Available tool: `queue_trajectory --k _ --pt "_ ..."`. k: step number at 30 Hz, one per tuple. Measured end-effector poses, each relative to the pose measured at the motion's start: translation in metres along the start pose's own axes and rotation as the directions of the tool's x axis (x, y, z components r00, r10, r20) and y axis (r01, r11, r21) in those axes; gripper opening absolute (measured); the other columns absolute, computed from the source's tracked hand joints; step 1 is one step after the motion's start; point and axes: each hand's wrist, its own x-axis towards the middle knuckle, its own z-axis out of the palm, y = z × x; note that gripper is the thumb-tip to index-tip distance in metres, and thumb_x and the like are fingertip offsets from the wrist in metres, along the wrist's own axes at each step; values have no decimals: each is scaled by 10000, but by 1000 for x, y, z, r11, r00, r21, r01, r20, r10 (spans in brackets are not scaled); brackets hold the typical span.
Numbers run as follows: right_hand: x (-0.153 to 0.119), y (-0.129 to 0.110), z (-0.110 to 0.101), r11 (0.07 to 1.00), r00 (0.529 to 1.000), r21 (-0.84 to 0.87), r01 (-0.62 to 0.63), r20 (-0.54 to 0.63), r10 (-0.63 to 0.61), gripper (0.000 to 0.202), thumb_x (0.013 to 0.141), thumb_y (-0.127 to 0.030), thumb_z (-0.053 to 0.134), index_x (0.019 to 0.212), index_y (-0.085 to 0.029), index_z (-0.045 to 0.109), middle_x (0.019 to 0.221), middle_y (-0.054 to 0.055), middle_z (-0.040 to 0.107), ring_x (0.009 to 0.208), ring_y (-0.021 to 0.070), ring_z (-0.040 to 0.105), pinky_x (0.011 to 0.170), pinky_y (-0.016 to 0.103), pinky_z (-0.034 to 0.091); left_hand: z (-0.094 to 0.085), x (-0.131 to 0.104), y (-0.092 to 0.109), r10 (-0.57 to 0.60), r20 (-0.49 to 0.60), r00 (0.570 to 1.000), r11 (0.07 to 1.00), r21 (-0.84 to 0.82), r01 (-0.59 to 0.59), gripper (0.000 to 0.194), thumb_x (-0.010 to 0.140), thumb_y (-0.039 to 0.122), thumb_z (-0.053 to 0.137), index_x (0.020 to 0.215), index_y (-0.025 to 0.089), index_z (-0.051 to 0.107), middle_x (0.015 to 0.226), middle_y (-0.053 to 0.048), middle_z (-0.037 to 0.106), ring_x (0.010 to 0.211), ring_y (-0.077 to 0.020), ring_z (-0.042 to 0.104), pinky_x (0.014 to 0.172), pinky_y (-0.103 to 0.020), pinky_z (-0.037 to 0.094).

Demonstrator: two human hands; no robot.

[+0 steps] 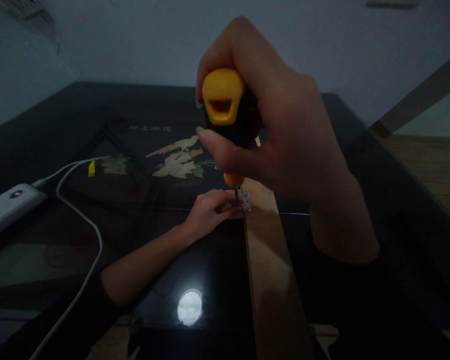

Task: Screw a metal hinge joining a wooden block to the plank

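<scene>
My right hand (281,120) is wrapped round a yellow and black screwdriver (223,97), its butt end facing me. The screwdriver points down, and its thin metal shaft ends at a small silver hinge (247,202) with screw holes. That hinge lies at the left edge of a long wooden board (270,255). Low beside it, my left hand (210,212) has its fingers closed against the hinge's left side, close to the screwdriver tip. Those fingers partly cover the hinge, and any screw under the tip is hidden.
The glossy black table (153,265) carries an inlaid bird-and-flower picture (180,160) and a bright light reflection. At the left lie a white power strip (15,205), a white cable (93,225) and a yellow tag (92,168). A pale wall (135,40) stands behind the table.
</scene>
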Motion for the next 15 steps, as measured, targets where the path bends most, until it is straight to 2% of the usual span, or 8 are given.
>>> queue_trajectory --k 3,7,10,15 --pt "1 -2 1 1000 999 -14 -6 35 6 423 852 -417 520 1177 -149 497 958 -1 625 828 175 594 708 281 460 1 0 -2 16 -20 1000 999 33 -15 128 830 295 650 896 192 689 827 -12 727 750 -151 667 710 -253 507" --pt "3 -4 2 999 997 -14 -42 72 42 416 843 -468 509 1176 -219 484 1040 -3 626 932 187 610 781 290 476 2 0 -2 19 -26 999 999 51 -18 128 822 297 658 880 187 690 811 -16 725 720 -154 658 670 -248 497" --pt "2 -4 0 998 994 56 -28 107 22 415 858 -427 506 1192 -186 452 1070 20 608 945 180 603 811 295 473 1 0 -3 26 -30 999 998 51 -25 120 819 278 662 882 180 690 818 -22 727 721 -154 658 677 -251 500" --pt "-1 -5 -4 979 988 205 13 146 -44 324 880 -303 472 1167 -157 442 1065 23 572 909 137 584 750 244 484 0 1 -2 33 -15 999 998 57 -32 102 836 275 636 859 192 691 802 -10 724 736 -154 664 684 -253 512"
